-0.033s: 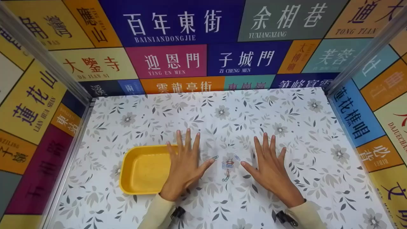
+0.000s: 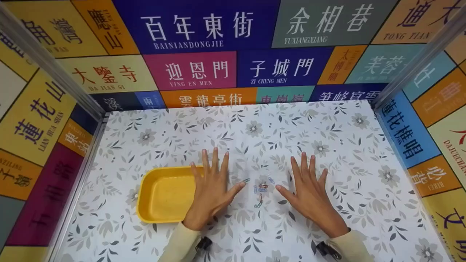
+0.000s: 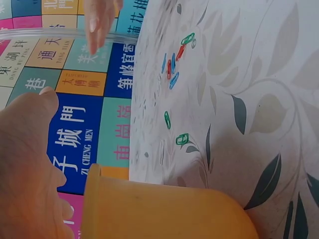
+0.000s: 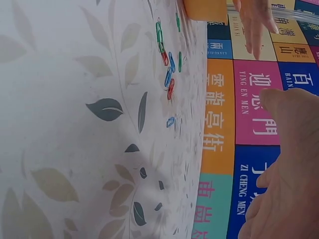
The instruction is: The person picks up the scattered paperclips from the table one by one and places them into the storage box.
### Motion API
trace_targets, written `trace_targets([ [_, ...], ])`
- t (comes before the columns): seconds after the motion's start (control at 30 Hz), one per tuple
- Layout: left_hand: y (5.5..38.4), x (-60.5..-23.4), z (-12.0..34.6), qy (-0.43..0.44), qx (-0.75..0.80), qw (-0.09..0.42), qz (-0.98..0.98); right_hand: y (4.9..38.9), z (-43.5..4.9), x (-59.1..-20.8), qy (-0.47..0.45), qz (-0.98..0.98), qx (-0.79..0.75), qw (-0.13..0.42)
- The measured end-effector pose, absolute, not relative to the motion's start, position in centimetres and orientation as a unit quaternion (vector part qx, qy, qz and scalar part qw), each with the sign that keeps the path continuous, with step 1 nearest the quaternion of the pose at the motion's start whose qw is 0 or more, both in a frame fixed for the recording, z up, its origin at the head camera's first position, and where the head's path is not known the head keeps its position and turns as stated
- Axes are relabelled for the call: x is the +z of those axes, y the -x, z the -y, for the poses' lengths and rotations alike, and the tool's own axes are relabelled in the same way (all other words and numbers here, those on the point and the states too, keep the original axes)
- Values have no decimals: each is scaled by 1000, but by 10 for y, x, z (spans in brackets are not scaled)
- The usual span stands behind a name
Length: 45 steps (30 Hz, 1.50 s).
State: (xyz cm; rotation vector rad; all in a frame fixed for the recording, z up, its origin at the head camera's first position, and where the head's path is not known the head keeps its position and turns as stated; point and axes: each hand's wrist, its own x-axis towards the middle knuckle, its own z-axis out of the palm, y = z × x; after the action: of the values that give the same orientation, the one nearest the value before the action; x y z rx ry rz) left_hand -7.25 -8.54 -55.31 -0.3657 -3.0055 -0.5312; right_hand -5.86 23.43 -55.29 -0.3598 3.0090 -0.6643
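Several small paper clips (image 2: 263,186) in red, blue and green lie in a loose cluster on the table between the two hands. Closer in the left wrist view, a green clip (image 3: 167,120) and a blue clip (image 3: 174,80) show, lying apart. My left hand (image 2: 213,185) has its fingers spread and covers the right part of a yellow plastic tub (image 2: 165,193); its thumb tip appears near a green clip. To the right of the clips is my right hand (image 2: 310,191), fingers also spread, holding nothing. Both hands look raised above the table in the wrist views.
A white tabletop (image 2: 218,134) with a grey leaf and flower print bears everything. Colourful panels with lettering (image 2: 189,69) stand behind it and on both sides. Transparent strips (image 2: 411,54) run along the corners.
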Motion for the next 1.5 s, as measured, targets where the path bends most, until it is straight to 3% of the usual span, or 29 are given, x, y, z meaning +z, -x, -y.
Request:
trace_targets([
  [0.83, 64, -551, 102, 131, -203, -38, 970, 54, -231, -558, 126, -966, -225, 22],
  [1.03, 62, -548, 110, 128, -233, -35, 963, 55, -230, -559, 135, -963, -232, 16],
  [1.2, 63, -546, 120, 115, -274, 5, 955, 55, -228, -560, 137, -963, -232, 19],
  [1.5, 60, -551, 151, 109, -305, 180, 929, 54, -224, -564, 134, -961, -241, 14],
])
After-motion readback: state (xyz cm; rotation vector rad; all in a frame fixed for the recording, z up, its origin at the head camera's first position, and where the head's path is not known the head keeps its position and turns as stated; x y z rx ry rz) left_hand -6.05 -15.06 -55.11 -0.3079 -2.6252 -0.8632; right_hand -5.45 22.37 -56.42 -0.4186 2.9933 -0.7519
